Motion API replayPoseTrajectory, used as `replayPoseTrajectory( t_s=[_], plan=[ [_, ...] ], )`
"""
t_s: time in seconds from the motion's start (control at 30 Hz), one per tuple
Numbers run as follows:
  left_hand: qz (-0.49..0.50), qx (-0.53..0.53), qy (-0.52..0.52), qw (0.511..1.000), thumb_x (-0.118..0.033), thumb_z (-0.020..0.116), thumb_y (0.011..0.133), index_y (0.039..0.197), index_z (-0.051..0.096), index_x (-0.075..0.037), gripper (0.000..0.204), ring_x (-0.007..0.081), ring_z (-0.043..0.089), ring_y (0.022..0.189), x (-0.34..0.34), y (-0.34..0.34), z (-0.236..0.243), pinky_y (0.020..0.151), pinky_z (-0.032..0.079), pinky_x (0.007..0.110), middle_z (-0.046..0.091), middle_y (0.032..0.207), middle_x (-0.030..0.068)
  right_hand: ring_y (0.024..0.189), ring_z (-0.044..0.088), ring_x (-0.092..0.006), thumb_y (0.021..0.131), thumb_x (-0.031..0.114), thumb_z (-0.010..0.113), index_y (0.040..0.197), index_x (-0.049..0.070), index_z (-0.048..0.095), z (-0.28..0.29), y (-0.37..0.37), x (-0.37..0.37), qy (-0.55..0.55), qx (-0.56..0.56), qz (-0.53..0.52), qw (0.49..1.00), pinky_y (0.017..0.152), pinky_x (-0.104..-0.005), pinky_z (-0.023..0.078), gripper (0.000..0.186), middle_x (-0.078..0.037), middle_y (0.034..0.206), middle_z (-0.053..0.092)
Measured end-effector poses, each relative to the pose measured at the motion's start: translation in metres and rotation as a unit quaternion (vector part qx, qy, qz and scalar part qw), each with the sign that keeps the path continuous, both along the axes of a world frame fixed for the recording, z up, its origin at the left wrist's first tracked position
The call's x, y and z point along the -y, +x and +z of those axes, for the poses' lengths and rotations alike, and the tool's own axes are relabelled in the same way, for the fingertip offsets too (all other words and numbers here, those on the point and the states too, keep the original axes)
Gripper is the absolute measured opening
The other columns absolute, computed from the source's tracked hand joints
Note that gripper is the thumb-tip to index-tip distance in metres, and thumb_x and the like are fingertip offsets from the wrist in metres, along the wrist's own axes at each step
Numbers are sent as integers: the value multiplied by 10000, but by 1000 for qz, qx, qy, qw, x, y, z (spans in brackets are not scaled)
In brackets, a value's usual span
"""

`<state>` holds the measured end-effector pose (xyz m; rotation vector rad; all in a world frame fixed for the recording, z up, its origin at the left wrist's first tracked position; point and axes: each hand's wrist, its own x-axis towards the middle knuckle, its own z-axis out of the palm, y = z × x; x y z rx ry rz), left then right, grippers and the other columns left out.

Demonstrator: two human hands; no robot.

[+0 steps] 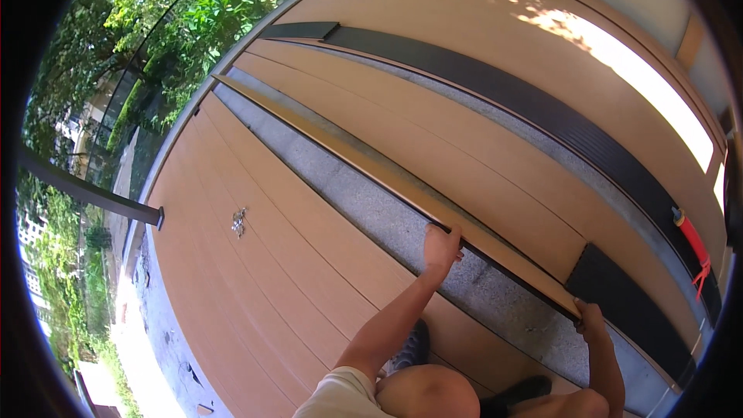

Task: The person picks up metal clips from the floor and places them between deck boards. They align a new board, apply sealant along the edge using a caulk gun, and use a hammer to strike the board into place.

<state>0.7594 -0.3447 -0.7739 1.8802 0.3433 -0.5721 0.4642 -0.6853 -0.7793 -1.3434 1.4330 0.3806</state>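
A long tan decking board (371,172) is tilted up on its edge over a strip of bare grey concrete (352,193). My left hand (443,247) grips the board partway along its near edge, fingers curled under it. Close to the board's right end, my right hand (590,320) is wrapped round the same edge. The far end of the board reaches the deck's border at the upper left. Laid tan boards (271,209) lie on the near side of the gap, and more laid boards (433,128) on the far side.
A small pile of metal clips (239,222) lies on the near boards. Dark boards (495,81) lie upside down beyond, with a shorter dark piece (631,313) at right. A red tube (693,241) rests at far right. A dark post (93,192) stands at left.
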Motion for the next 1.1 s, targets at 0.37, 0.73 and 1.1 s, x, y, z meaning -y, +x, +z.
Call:
replayPoseTrajectory(
  t_s=[0.37,0.73,1.1],
  plan=[
    [-13,126,117,985,-441,663,907,1398,142,312,1039,535,579,1213,68,41,-27,1008,526,464,374,1394,523,843,637,-188,914,210,763,1045,4,668,-1,-4,19,-214,269,237,909,777,-320,512,262,-74,875,690],
    [65,85,398,911,-580,680,849,1471,186,261,1158,624,331,1413,118,102,-68,1178,329,583,263,1490,521,822,672,-238,826,34,790,1084,-17,656,-3,37,33,-270,243,298,883,736,-361,536,295,-152,895,714],
    [-202,289,366,861,-732,556,896,1562,432,-156,890,591,313,1418,80,51,-77,1165,235,658,301,1595,350,872,694,-286,871,136,778,1151,-50,661,-2,52,74,-48,161,159,973,622,-388,613,356,-163,1005,693]
  ],
)
